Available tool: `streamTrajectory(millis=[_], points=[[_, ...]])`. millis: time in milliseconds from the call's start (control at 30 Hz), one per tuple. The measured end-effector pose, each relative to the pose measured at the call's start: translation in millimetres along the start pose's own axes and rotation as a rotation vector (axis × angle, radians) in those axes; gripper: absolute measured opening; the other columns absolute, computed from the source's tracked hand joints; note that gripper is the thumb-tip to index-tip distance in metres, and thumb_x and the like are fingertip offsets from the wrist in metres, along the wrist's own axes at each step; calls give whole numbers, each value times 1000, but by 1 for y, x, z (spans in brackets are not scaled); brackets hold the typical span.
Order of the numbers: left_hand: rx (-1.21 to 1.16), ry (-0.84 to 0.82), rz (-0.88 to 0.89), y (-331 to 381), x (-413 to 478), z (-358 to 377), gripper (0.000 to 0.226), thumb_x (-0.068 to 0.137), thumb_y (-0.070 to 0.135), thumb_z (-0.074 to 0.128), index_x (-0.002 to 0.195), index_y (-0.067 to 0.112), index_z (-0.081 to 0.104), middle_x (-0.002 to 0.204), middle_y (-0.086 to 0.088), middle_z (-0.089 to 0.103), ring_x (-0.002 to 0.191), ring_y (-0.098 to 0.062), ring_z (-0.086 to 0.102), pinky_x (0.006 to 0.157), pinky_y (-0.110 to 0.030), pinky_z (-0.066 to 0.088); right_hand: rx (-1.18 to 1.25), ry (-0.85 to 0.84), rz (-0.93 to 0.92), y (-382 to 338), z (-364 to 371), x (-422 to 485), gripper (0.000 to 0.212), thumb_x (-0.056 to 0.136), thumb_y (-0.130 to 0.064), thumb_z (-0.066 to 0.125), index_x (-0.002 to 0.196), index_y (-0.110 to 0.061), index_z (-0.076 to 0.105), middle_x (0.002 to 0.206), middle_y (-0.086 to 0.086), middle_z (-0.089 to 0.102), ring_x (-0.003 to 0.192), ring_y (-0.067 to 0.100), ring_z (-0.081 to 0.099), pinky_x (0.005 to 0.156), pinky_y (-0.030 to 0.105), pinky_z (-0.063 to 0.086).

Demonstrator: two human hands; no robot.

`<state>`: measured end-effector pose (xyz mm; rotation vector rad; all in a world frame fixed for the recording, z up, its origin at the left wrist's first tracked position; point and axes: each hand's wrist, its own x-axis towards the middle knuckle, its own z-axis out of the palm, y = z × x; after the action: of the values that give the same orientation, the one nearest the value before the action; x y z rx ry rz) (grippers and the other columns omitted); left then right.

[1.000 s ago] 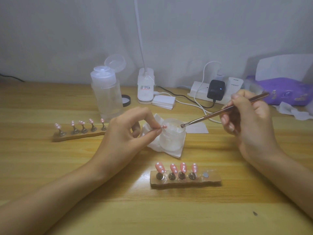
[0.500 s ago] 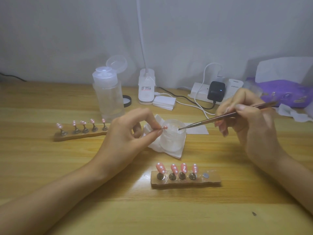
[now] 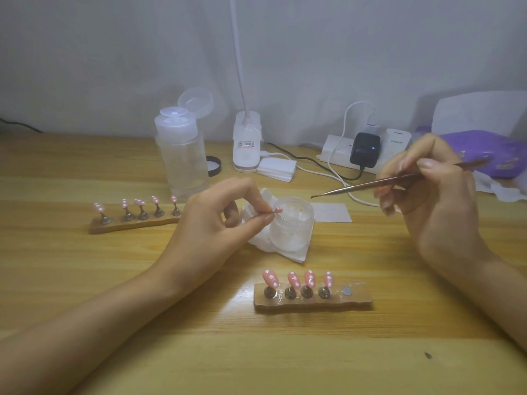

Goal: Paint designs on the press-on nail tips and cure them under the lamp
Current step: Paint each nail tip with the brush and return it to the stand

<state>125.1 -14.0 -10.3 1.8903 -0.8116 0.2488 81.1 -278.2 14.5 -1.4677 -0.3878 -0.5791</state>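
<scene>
Near holder (image 3: 312, 303) at 6 o'clock: four pink dotted tips (image 3: 293, 280) on stands. Centre: left hand (image 3: 211, 232) pinches one nail tip (image 3: 278, 210) between thumb and forefinger over the jar (image 3: 293, 232) (jar sits on a white wipe (image 3: 288, 252)); right hand (image 3: 436, 201) at 3 grips the brush (image 3: 362, 185) pen-style, bristles above the jar, clear of the nail tip. Far: second holder (image 3: 134, 222) at 9 with five tips, lamp base (image 3: 246, 146) at 12 (label unreadable), white charger (image 3: 397, 142) at 2 reads PISEN.

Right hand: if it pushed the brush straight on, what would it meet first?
Likely the rim of the open jar, just beyond the brush tip; next the nail tip the left hand pinches. Height above the jar is unclear.
</scene>
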Motion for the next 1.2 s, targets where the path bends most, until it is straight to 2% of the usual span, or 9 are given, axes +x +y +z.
streamTrajectory(millis=[167,400,500,633,800,900,967,1067,1200], points=[[-3,-4,-3,1,0,0,10,82,25,73,78,24,64,88,6,65,55,-5,39,57,-11,36,-68,-54,-19,1,-1,-2,10,79,-11,42,73,-13,50,65,9,60,50,26,52,48,23,43],[0,-8,-1,1,0,0,13,84,19,75,78,22,64,88,6,65,56,-5,39,57,-10,35,12,87,17,0,-1,0,30,85,-3,32,70,-20,52,61,4,59,49,20,52,45,19,38],[4,-3,-5,1,0,0,10,82,24,73,78,23,64,88,5,65,55,-5,39,57,-11,35,51,198,122,1,4,1,34,97,-13,37,72,-26,56,58,-3,58,49,12,54,42,15,36],[3,-7,-12,0,0,0,10,82,26,73,77,24,64,88,4,65,54,-6,37,57,-12,34,8,213,247,8,8,-3,33,103,-30,46,73,-18,54,52,3,59,41,11,48,39,14,34],[4,-7,-17,-1,0,0,10,82,27,73,78,24,64,87,3,65,54,-7,37,58,-13,34,-84,251,245,7,3,-2,35,106,-24,43,73,-14,51,49,3,58,38,10,45,37,14,32],[-8,-2,-18,-1,-1,0,11,82,27,73,77,26,63,87,3,65,55,-7,37,58,-12,35,-75,315,197,0,0,4,33,107,-24,40,77,-16,51,52,-1,59,46,11,49,41,17,35],[-18,-2,-20,0,-1,0,13,83,25,75,77,26,63,88,4,64,55,-8,37,59,-12,36,-108,242,107,-13,-2,11,26,107,-26,41,85,-20,53,63,-3,64,56,13,54,45,19,39],[-16,1,-23,0,-1,0,18,85,17,78,77,25,63,86,5,64,57,-13,41,59,-10,35,-386,-18,-34,-32,-1,15,15,102,-24,48,93,-29,59,86,-2,68,69,13,59,50,21,47],[-38,-2,-50,0,-1,0,18,85,14,78,77,24,65,73,19,60,57,-6,42,57,-9,33,-847,-379,-233,-27,-6,-9,15,98,-20,50,101,-16,64,102,0,60,90,16,61,69,26,51]])
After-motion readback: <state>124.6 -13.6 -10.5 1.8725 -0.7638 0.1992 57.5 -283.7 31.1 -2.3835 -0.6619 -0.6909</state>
